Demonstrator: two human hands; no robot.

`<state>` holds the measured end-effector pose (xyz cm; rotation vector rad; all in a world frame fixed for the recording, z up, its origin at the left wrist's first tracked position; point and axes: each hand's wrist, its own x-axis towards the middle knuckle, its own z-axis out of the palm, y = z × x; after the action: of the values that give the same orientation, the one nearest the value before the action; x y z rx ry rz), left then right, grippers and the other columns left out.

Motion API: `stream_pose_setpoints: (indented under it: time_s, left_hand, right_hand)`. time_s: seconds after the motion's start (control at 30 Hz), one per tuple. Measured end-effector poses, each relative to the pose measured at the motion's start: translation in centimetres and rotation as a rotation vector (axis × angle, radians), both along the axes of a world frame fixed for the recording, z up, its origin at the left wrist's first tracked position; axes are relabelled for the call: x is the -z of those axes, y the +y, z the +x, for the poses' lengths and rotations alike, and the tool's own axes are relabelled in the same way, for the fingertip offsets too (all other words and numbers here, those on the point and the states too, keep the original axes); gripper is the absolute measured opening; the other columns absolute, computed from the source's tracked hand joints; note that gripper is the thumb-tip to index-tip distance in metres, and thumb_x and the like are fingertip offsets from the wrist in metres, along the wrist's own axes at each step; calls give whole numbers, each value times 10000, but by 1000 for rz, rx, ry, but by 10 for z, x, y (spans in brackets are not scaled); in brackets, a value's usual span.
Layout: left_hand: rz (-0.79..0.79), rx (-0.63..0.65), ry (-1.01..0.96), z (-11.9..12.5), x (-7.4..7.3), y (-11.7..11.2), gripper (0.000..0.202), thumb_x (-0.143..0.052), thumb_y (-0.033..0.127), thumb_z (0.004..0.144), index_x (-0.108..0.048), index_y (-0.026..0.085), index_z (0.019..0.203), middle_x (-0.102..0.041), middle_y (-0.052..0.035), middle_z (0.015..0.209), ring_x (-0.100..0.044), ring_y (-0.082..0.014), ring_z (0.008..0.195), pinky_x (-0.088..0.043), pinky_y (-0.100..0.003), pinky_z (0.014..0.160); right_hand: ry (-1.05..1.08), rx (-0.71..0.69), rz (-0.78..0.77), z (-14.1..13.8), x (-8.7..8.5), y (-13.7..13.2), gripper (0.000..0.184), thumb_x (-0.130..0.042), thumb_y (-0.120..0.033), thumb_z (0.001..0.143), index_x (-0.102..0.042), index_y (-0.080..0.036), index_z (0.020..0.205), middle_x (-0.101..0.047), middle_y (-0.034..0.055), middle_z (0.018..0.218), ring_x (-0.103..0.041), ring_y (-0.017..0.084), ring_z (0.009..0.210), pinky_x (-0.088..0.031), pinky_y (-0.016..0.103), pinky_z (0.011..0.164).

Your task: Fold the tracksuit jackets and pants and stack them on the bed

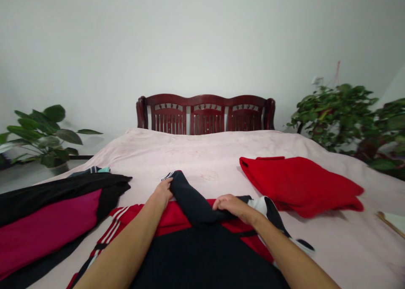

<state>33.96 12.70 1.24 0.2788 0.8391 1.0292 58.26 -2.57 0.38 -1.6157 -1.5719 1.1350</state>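
A red and dark navy jacket (172, 217) with white stripes along its left side lies spread before me. One of its navy sleeves (190, 196) is bent over the red part, its striped cuff pointing away. My left hand (163, 190) is closed on the sleeve near that cuff. With bent fingers, my right hand (232, 204) pinches navy cloth where the sleeve meets the body. White and navy trim (259, 204) shows past the right wrist. Dark cloth fills the space between my forearms; I cannot tell whether all of it belongs to the jacket.
Black and magenta clothes (53, 221) lie at the left, a red folded garment (300, 183) at the right. Everything rests on a pink bedsheet (186, 149). A wooden chair back (207, 114) stands against the wall, between leafy plants (44, 133) on both sides.
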Motion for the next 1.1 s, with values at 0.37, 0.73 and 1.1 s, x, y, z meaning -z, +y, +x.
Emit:
stream_pose_setpoints:
  time_s: [0.37,0.73,1.1]
  left_hand:
    - [289,-69,-219,-81,-73,-72,237,-449,172,955,-673,133,1021,-768,-81,853,-733,-189,769,-594,-309,722]
    - [416,-31,-249,-126,-70,-108,184,-485,48,832,-622,166,796,-647,12,620,-621,-106,542,-551,-236,591]
    - [390,9,-318,-149,-49,-129,411,-532,86,745,-656,262,1095,-768,-41,996,-712,-247,982,-561,-439,914]
  right_hand:
    - [-745,-176,228,11,-3,5,311,-701,-396,721,-716,-260,1001,-688,44,907,-578,250,908,-410,336,776]
    - [-628,-217,485,2,-4,-10,191,-593,-181,791,-665,-214,964,-662,36,994,-554,193,961,-403,302,867]
    - [-807,-270,414,-12,-13,-20,175,-675,-256,713,-649,-211,880,-633,46,952,-529,210,915,-371,302,783]
